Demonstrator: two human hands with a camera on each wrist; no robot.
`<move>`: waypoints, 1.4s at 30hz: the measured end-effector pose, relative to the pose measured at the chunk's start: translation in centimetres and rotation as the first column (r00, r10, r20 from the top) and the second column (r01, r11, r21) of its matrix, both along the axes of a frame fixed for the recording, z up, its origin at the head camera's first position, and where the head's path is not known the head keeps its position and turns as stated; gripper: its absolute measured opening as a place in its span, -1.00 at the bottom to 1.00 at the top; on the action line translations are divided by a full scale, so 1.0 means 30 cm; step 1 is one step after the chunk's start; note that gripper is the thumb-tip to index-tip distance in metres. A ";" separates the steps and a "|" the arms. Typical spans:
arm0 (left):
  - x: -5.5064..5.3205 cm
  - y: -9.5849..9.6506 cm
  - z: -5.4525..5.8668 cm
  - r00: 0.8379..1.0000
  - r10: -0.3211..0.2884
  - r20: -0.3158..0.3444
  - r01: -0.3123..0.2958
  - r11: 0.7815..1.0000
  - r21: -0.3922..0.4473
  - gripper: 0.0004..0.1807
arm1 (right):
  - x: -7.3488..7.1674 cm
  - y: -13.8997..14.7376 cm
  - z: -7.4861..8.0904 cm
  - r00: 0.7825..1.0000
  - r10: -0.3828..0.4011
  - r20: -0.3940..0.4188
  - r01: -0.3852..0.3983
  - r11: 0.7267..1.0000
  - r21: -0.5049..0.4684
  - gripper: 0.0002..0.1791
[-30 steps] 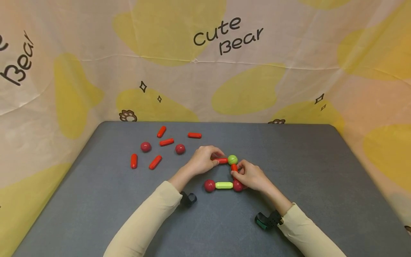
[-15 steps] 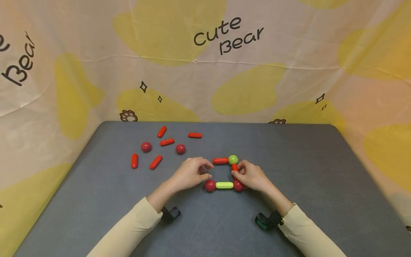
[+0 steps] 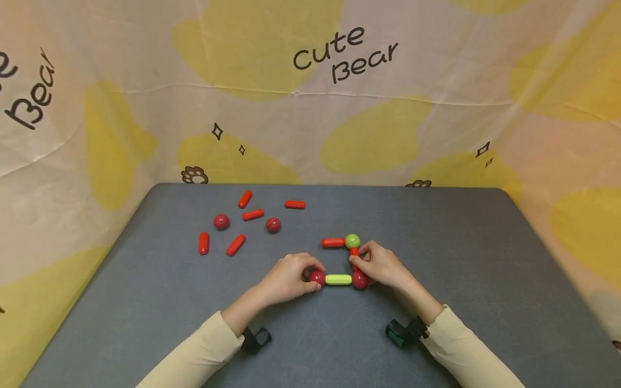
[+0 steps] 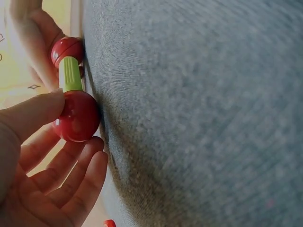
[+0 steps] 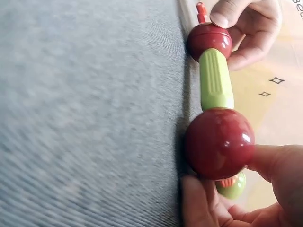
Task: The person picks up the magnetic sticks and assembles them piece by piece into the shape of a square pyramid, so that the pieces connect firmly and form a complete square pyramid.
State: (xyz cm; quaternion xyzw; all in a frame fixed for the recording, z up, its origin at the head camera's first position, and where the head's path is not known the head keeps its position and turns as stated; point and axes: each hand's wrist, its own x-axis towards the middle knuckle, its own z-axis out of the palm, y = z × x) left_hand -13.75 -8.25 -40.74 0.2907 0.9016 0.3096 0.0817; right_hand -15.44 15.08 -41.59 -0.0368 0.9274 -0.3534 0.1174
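Note:
In the head view my left hand pinches a red ball between thumb and fingers. A light green rod joins that ball to a second red ball on the right. My right hand grips the short red rod rising from the second ball, its lower fingers close by that ball. This rod leads up to a light green ball, from which another red rod points left with a free end. Together the pieces make an open-sided frame lying on the table.
Loose red rods lie at the back left of the grey table, among them one upright in view and one slanting. Two loose red balls, a left one and a right one, rest among them. A printed cloth hangs behind.
My left hand has let go of the upper red rod, moved down toward me, and taken hold of the left red ball. The right hand has stayed in place.

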 end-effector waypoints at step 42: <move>-0.047 -0.103 0.049 0.976 0.212 -0.041 -0.203 0.966 0.162 -0.75 | -0.061 -0.026 -0.004 0.998 0.060 0.008 -0.057 0.974 -0.221 -0.67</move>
